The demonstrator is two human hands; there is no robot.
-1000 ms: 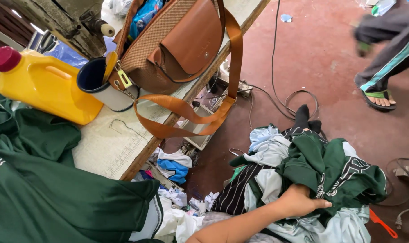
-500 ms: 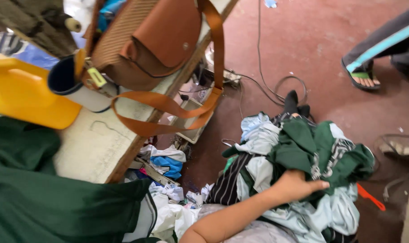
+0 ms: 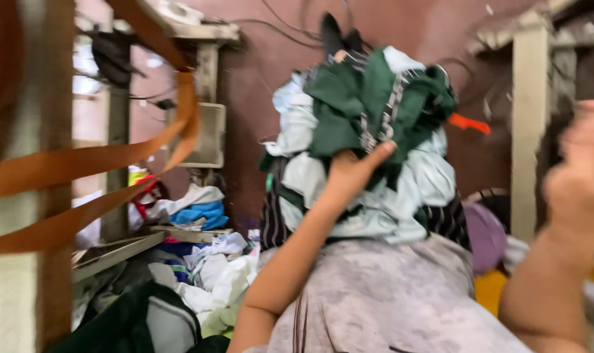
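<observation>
My left hand (image 3: 349,173) reaches forward into a heap of clothes on the reddish floor. Its fingers are dug into a dark green garment (image 3: 356,104) with a silvery trim, and the thumb lies on top of it. Pale blue and white cloth (image 3: 414,189) lies under the green piece, with dark striped fabric (image 3: 274,219) at the heap's left side. My right hand (image 3: 581,183) is raised at the right edge. It is blurred and apart from the heap, with nothing visibly in it.
An orange bag strap (image 3: 87,163) loops down at the left beside a table leg (image 3: 117,137). Blue, white and green cloth scraps (image 3: 202,216) lie under the table. A wooden post (image 3: 529,131) stands at the right, near a purple object (image 3: 485,235). Cables trail on the floor behind the heap.
The view has swung down and closer to the heap; the table top, yellow jug and brown bag have left sight. My left hand stays in the green garment. My right hand has come into view.
</observation>
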